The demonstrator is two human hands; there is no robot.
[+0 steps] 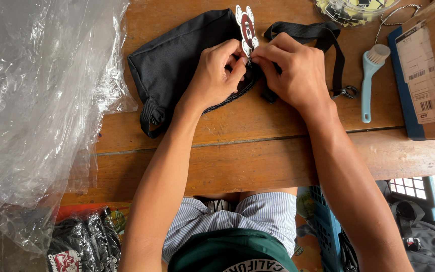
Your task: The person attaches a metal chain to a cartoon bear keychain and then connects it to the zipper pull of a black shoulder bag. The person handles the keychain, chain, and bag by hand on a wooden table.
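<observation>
The pouch [177, 60] lay flat on the desk [258, 151] so both hands could work: my left hand [212, 75] and right hand [293, 70] pinched the tag [246, 27] at its zip.

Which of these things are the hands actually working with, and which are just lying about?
In hand:
- left hand and right hand, pinching at the zip
- black bag
- skull-shaped tag

Lying about:
- blue brush
- clear plastic sheet
- cardboard box
- wooden table

Matt cloth pouch [177, 55], worn wooden table [258, 151], seemingly glossy tag [247, 27]
</observation>
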